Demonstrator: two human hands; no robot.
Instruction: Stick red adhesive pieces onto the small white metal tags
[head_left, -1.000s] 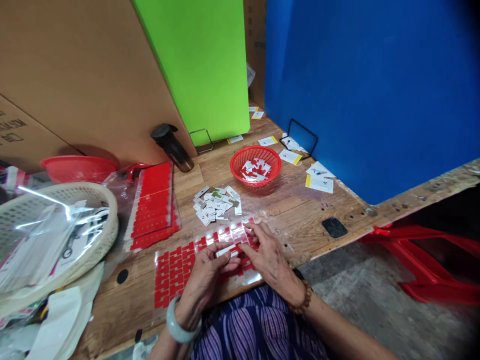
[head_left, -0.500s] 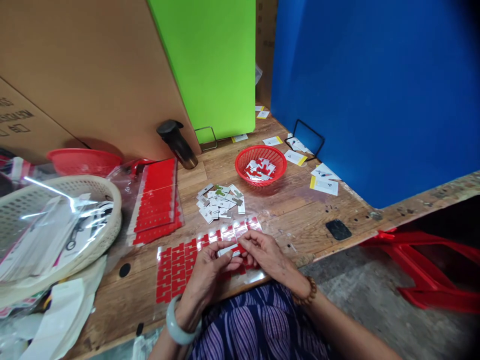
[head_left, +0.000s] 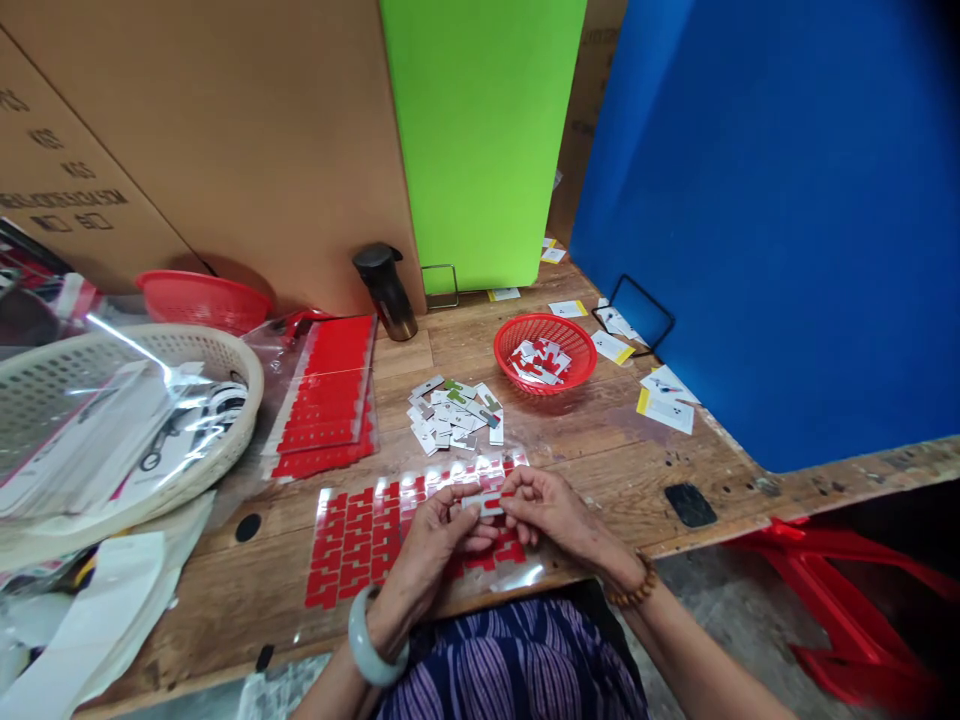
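Observation:
Above the table's front edge, my left hand (head_left: pixel 439 535) pinches a small flat white piece (head_left: pixel 474 503) between thumb and fingers. A red T-shaped sticker (head_left: pixel 493 504) lies along its right part. The closed fingertips of my right hand (head_left: pixel 551 512) touch that right end; whether the sticker is fully pressed down I cannot tell. Under both hands is a clear sheet of red stickers (head_left: pixel 360 545), partly covered by them. Just beyond it lies a loose pile of white and grey flat pieces (head_left: pixel 454 415), a few with green marks.
A red basket (head_left: pixel 583 372) behind the pile holds pieces with red stickers. More red sheets (head_left: pixel 326 390) lie at left, near a large cream basket (head_left: pixel 251 400) and a dark tumbler (head_left: pixel 390 295). Green (head_left: pixel 480 150) and blue boards (head_left: pixel 772 230) stand behind. Printed cards (head_left: pixel 667 410) lie at right.
The red sticker now shows on the white piece between my hands; earlier only its white surface was visible. My head view has turned slightly, shifting the scene rightward.

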